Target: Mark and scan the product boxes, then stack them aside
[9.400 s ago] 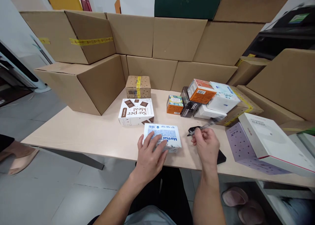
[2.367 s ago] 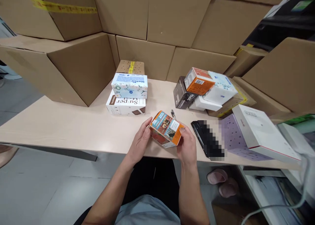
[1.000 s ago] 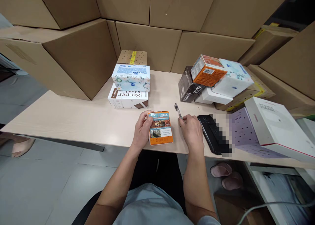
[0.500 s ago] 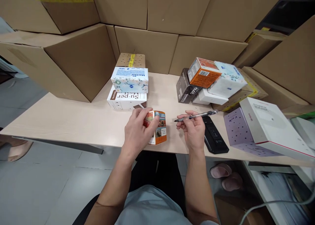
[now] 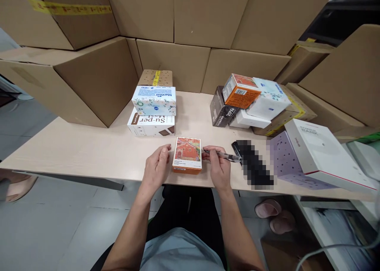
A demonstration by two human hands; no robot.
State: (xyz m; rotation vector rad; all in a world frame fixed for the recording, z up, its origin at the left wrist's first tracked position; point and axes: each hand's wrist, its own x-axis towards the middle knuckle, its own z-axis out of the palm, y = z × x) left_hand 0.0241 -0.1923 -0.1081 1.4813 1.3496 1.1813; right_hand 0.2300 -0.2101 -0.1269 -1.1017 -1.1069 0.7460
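A small orange box with a red building picture on top lies flat near the front edge of the pale wooden table. My left hand rests against its left side, fingers loosely curled. My right hand touches its right side and grips a black pen that points left toward the box.
A blue-white tissue box sits on a white Su-per Meal box, with a taped brown box behind. A pile of small boxes stands at right, beside a blurred black device and a white flat box. Large cartons wall the back.
The orange box was turned over and laid flat with the picture side up. My right hand lowered the pen beside it; my left hand slid to the box's left side.
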